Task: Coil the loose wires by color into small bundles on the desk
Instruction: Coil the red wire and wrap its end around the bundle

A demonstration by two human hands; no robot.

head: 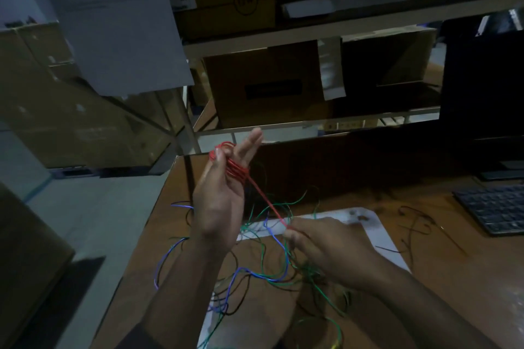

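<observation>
- The red wire (235,168) is partly wound in several loops round the fingers of the left hand (219,201), raised above the near-left part of the counter (442,272); one taut strand runs from the loops down and right to the right hand (326,246).
- Left hand: fingers spread and mostly straight, acting as the spool, with the thumb seeming to press the loops in place.
- Right hand: fingers curled, pinching the red strand just above the tangle.
- To wind well, I judge — keep the strand lightly taut, lay each turn beside the last, and hold the left fingers apart so the coil slips off whole.
- Below the red wire lies the tangle of green wires (283,207), blue wires (243,272) and black ones; drawing slowly should keep the red free of them.
- Beyond the red wire's right end lie a white sheet (377,235) and, farther right, a keyboard (493,210).
</observation>
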